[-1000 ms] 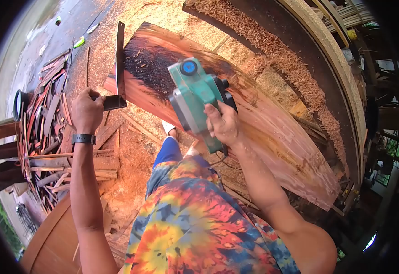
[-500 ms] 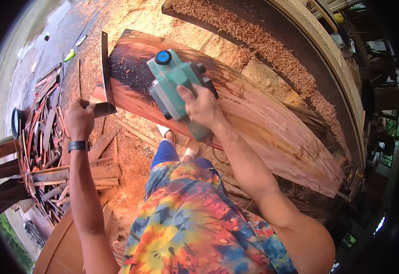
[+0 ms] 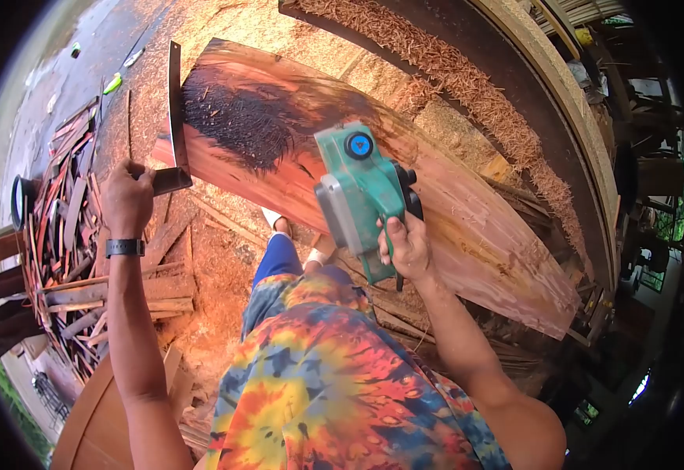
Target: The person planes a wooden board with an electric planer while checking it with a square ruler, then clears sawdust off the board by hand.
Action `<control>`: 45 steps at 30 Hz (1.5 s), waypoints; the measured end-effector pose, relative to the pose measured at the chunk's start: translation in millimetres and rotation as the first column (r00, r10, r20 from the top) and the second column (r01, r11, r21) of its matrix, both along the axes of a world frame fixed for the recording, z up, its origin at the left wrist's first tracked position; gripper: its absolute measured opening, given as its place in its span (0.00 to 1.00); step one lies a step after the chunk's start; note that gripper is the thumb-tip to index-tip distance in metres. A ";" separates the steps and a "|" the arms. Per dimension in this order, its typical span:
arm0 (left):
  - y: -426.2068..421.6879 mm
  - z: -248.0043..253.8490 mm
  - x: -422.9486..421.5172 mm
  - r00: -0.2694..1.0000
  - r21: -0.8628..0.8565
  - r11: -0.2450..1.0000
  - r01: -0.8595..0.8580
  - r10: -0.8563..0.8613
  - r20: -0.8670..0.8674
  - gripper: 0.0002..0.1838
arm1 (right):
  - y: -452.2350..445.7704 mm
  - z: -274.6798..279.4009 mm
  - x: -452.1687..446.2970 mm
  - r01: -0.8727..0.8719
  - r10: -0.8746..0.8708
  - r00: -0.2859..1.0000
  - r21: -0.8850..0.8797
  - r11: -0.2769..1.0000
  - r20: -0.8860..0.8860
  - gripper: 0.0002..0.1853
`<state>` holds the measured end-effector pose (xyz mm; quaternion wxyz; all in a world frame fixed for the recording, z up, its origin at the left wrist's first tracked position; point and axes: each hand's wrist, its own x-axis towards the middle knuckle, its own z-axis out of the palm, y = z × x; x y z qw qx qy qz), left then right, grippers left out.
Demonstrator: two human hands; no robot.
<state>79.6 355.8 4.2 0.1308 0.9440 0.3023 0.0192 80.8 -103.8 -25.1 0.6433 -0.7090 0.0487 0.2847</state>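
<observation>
My right hand (image 3: 409, 246) is wrapped round the rear handle of a green electric hand planer (image 3: 367, 182), which has a blue-topped front knob. The planer is over the near edge of a long reddish wood slab (image 3: 475, 227); I cannot tell whether it touches the wood. In my closed left hand (image 3: 128, 202) is a carpenter's square (image 3: 175, 117), gripped by its dark short arm. Its long blade stands along the slab's left end. Near that end the slab has a dark, rough patch (image 3: 240, 121).
A dark beam heaped with wood shavings (image 3: 428, 63) runs along the far side. At left lies a pile of scrap strips (image 3: 76, 211), with boards (image 3: 123, 294) below it. Sawdust (image 3: 217, 282) covers the floor around my feet.
The planer has moved right and toward me in my right hand, uncovering more of the dark patch. My left hand and the square have shifted slightly left in view.
</observation>
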 end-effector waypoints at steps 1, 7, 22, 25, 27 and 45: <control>0.1 -0.7 1.0 1.000 0.024 1.000 0.014 -0.014 0.017 0.12 | 16.6 -2.5 23.3 0.010 -0.010 0.999 0.002 1.000 0.042 0.36; -7.2 3.1 6.4 1.000 0.086 0.996 0.013 -0.011 -0.025 0.12 | 120.2 -14.9 176.6 -0.065 0.057 0.980 0.040 0.997 0.192 0.40; -15.0 7.5 8.5 1.000 0.083 0.997 -0.001 0.003 -0.029 0.12 | 28.8 -5.5 -101.0 -0.139 0.141 0.989 -0.031 0.990 0.037 0.36; -21.7 14.9 8.5 0.999 0.096 0.995 -0.007 0.012 -0.049 0.11 | 37.4 -3.5 -92.0 -0.131 0.131 0.991 0.003 0.991 0.010 0.35; -22.5 15.6 8.5 0.999 0.094 0.996 -0.011 0.014 -0.035 0.11 | 59.6 -0.5 -67.9 -0.115 0.115 0.993 0.023 0.993 0.027 0.36; -23.0 4.0 -0.1 0.992 0.025 0.992 -0.123 0.122 0.039 0.10 | 255.4 -12.6 167.6 -0.148 0.138 0.979 0.059 0.987 0.149 0.40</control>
